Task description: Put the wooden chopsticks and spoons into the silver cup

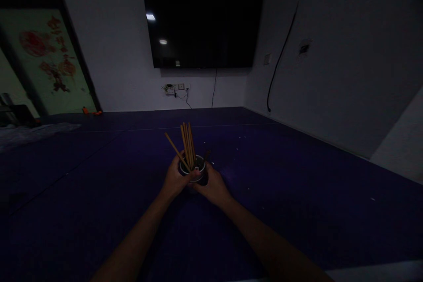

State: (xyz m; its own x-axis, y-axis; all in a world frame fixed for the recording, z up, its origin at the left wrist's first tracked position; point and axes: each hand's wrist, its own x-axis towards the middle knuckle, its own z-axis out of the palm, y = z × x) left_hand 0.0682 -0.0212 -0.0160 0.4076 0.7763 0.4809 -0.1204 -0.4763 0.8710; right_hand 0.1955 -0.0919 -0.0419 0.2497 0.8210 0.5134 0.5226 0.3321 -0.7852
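Observation:
A small dark round holder [199, 164] stands on the dark purple surface [297, 185] in front of me. Several wooden chopsticks [187, 143] stick up out of it, one leaning to the left. My left hand [176, 177] wraps round the holder's left side with the thumb at its rim. My right hand [213, 186] cups its right side, fingers curled against it. Both hands touch the holder and almost meet in front of it.
A black TV screen [202, 26] hangs on the white wall ahead, with sockets [175, 88] and a cable below. A white wall [346, 66] runs along the right. At the left stands a flowered panel [46, 57]. Small white specks lie on the surface.

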